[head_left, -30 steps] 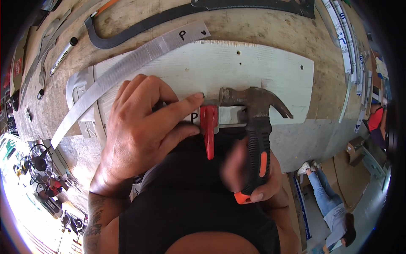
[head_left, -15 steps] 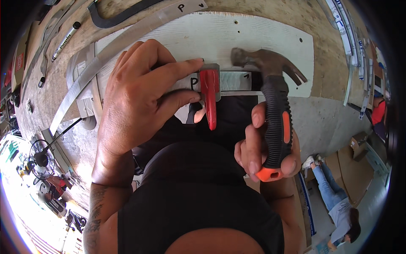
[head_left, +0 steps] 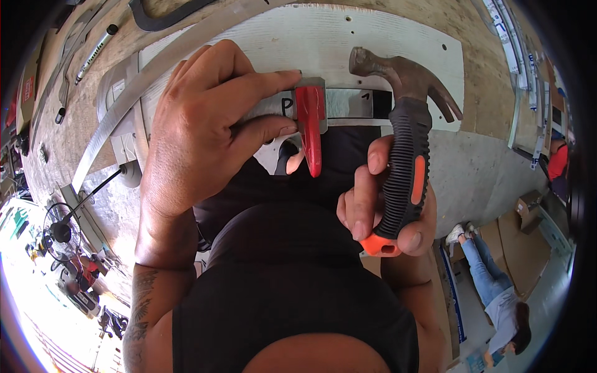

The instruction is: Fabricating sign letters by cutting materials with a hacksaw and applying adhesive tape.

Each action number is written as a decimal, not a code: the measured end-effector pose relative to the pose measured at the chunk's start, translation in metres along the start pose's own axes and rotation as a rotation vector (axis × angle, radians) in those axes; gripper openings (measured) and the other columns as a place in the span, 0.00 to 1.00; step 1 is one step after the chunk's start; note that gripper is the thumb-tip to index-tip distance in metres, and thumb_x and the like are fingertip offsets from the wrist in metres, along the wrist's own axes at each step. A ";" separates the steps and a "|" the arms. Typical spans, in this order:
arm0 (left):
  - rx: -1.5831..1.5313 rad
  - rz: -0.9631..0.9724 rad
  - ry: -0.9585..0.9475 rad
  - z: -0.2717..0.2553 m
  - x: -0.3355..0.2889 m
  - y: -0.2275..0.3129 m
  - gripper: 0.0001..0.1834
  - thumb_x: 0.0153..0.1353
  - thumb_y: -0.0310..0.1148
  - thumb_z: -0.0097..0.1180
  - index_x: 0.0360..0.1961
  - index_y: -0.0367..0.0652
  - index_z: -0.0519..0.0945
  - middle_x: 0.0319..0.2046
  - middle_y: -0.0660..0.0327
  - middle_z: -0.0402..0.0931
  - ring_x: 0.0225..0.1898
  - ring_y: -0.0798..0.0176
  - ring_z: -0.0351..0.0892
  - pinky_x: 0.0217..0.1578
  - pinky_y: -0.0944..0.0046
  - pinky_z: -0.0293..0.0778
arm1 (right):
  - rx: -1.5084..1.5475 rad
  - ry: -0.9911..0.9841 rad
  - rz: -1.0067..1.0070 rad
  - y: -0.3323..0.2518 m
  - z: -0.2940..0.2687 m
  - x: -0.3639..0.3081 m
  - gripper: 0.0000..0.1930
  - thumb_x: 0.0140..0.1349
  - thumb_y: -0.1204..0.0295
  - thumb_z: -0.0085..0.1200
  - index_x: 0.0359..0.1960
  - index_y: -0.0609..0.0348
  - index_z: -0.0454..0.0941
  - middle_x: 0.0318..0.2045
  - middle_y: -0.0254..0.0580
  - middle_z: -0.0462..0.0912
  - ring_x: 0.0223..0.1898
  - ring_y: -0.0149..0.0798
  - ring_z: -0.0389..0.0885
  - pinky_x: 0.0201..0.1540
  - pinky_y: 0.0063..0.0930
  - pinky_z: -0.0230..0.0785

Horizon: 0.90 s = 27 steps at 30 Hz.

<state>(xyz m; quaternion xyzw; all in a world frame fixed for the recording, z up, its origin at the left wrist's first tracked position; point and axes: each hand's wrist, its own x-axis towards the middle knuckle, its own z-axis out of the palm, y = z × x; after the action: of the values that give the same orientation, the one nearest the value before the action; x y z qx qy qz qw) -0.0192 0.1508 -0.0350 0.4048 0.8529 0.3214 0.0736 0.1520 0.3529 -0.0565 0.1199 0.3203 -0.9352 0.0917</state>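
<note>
A claw hammer point(head_left: 405, 155) with a black ribbed grip and orange end is wrapped in my right hand point(head_left: 367, 205). Its metal head stands over the white board, apart from the red tool. My left hand point(head_left: 193, 130) steadies a red-painted metal tool point(head_left: 309, 118) with a grey block, forefinger above and thumb below. That tool sits across a flat metal strip point(head_left: 348, 103) with black pen marks. The left fingertips touch the tool's left side; how far they grip the strip too is hidden.
Beneath the strip lies a white board point(head_left: 410, 56) on a wooden bench. A long curved metal strip point(head_left: 118, 118) runs at left, near a marker pen point(head_left: 96, 53) and a black curved bar point(head_left: 168, 22). A fan point(head_left: 61, 232) and a person point(head_left: 497, 298) are farther off.
The hammer head has moved slightly up and to the right, away from the red tool. The bench items sit a little higher in view. My left hand keeps its hold.
</note>
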 end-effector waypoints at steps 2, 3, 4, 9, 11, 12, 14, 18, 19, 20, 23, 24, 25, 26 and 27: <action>-0.001 0.004 -0.008 -0.001 0.000 -0.001 0.27 0.42 0.32 0.76 0.49 0.45 0.88 0.29 0.64 0.65 0.31 0.65 0.68 0.33 0.66 0.68 | 0.015 0.033 0.053 -0.003 0.005 0.001 0.43 0.41 0.64 0.75 0.57 0.67 0.64 0.30 0.48 0.83 0.28 0.36 0.84 0.34 0.27 0.76; -0.004 0.008 -0.014 -0.001 0.000 -0.002 0.27 0.42 0.32 0.76 0.49 0.45 0.88 0.29 0.64 0.64 0.31 0.65 0.68 0.33 0.66 0.68 | 0.027 0.066 0.106 -0.005 0.009 0.001 0.43 0.40 0.63 0.76 0.57 0.67 0.64 0.30 0.48 0.83 0.27 0.36 0.84 0.34 0.27 0.76; -0.007 0.013 -0.019 -0.001 0.000 -0.002 0.27 0.42 0.32 0.76 0.49 0.45 0.88 0.29 0.64 0.64 0.31 0.65 0.68 0.33 0.66 0.68 | 0.038 0.099 0.159 -0.006 0.011 0.001 0.44 0.40 0.62 0.77 0.57 0.67 0.64 0.29 0.47 0.83 0.27 0.36 0.84 0.34 0.27 0.76; -0.007 0.030 -0.011 0.001 0.000 -0.003 0.26 0.44 0.32 0.76 0.49 0.44 0.88 0.29 0.63 0.64 0.31 0.65 0.68 0.33 0.67 0.67 | 0.133 0.086 0.110 -0.003 0.010 -0.001 0.44 0.40 0.64 0.78 0.56 0.66 0.63 0.29 0.47 0.82 0.27 0.38 0.84 0.33 0.27 0.76; -0.012 0.033 -0.008 0.001 0.000 -0.002 0.26 0.45 0.32 0.76 0.49 0.44 0.88 0.29 0.63 0.64 0.31 0.65 0.68 0.33 0.67 0.67 | 0.066 0.028 -0.027 0.005 0.008 -0.007 0.43 0.41 0.68 0.78 0.57 0.65 0.62 0.29 0.48 0.82 0.27 0.38 0.84 0.33 0.27 0.76; -0.015 0.035 -0.007 0.001 0.000 -0.002 0.26 0.45 0.32 0.76 0.49 0.44 0.88 0.29 0.63 0.64 0.31 0.65 0.68 0.33 0.67 0.67 | 0.031 -0.001 -0.096 0.010 0.007 -0.011 0.43 0.41 0.70 0.77 0.57 0.65 0.62 0.29 0.48 0.82 0.28 0.38 0.84 0.33 0.27 0.76; -0.025 0.039 -0.002 0.001 0.000 -0.002 0.26 0.45 0.32 0.76 0.49 0.44 0.88 0.29 0.64 0.64 0.31 0.65 0.68 0.33 0.67 0.67 | 0.051 -0.053 -0.147 0.018 0.005 -0.018 0.42 0.41 0.71 0.77 0.57 0.64 0.62 0.29 0.48 0.82 0.28 0.38 0.84 0.33 0.27 0.76; -0.018 0.031 0.004 0.001 -0.002 -0.002 0.25 0.45 0.32 0.75 0.49 0.44 0.88 0.29 0.64 0.64 0.31 0.65 0.68 0.34 0.67 0.67 | 0.094 -0.185 -0.236 0.038 -0.002 -0.032 0.41 0.41 0.75 0.75 0.57 0.63 0.61 0.30 0.48 0.82 0.30 0.38 0.84 0.34 0.29 0.76; -0.016 0.025 0.003 0.002 -0.002 -0.001 0.25 0.45 0.32 0.75 0.49 0.44 0.88 0.29 0.64 0.64 0.31 0.65 0.68 0.34 0.67 0.67 | 0.079 -0.193 -0.229 0.042 -0.003 -0.036 0.41 0.42 0.75 0.75 0.57 0.62 0.61 0.30 0.48 0.82 0.30 0.39 0.84 0.34 0.29 0.76; -0.013 0.019 0.002 0.002 -0.002 0.000 0.25 0.45 0.32 0.75 0.49 0.45 0.88 0.29 0.64 0.64 0.31 0.66 0.68 0.34 0.66 0.68 | 0.065 -0.202 -0.222 0.044 -0.003 -0.039 0.41 0.42 0.75 0.74 0.58 0.62 0.61 0.31 0.49 0.82 0.31 0.39 0.84 0.35 0.30 0.75; -0.002 0.007 0.003 0.000 -0.002 0.000 0.25 0.45 0.31 0.75 0.49 0.45 0.88 0.29 0.64 0.64 0.31 0.65 0.69 0.34 0.66 0.68 | 0.036 -0.182 -0.062 0.047 -0.002 -0.041 0.41 0.43 0.76 0.73 0.58 0.61 0.60 0.32 0.49 0.82 0.32 0.39 0.84 0.36 0.30 0.75; 0.003 0.001 0.003 0.000 -0.001 0.001 0.25 0.45 0.31 0.75 0.49 0.45 0.88 0.29 0.64 0.65 0.31 0.65 0.69 0.34 0.66 0.68 | 0.020 -0.171 0.017 0.047 -0.001 -0.041 0.41 0.44 0.76 0.72 0.59 0.60 0.59 0.32 0.49 0.82 0.32 0.39 0.84 0.36 0.31 0.74; 0.003 0.007 0.010 -0.001 -0.001 0.002 0.25 0.45 0.31 0.75 0.49 0.45 0.88 0.29 0.64 0.65 0.31 0.65 0.69 0.34 0.66 0.68 | 0.013 -0.174 0.013 0.048 0.000 -0.042 0.41 0.44 0.76 0.72 0.59 0.60 0.59 0.32 0.49 0.82 0.32 0.39 0.84 0.36 0.31 0.74; -0.002 0.004 0.004 -0.002 0.000 0.003 0.24 0.46 0.31 0.74 0.49 0.44 0.88 0.29 0.64 0.65 0.31 0.64 0.69 0.34 0.65 0.68 | 0.047 -0.164 -0.018 0.048 0.001 -0.044 0.40 0.44 0.76 0.72 0.59 0.60 0.60 0.32 0.49 0.82 0.32 0.39 0.84 0.37 0.32 0.74; -0.008 0.002 -0.001 -0.002 0.000 0.004 0.23 0.47 0.30 0.74 0.49 0.44 0.88 0.29 0.63 0.65 0.31 0.64 0.70 0.35 0.65 0.69 | 0.080 -0.155 -0.048 0.048 0.003 -0.045 0.40 0.45 0.75 0.72 0.58 0.59 0.60 0.33 0.48 0.82 0.32 0.39 0.84 0.38 0.32 0.74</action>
<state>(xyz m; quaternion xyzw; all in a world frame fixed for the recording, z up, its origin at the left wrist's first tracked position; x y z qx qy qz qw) -0.0174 0.1515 -0.0307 0.4058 0.8512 0.3244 0.0753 0.2068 0.3181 -0.0691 0.0430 0.2775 -0.9556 0.0888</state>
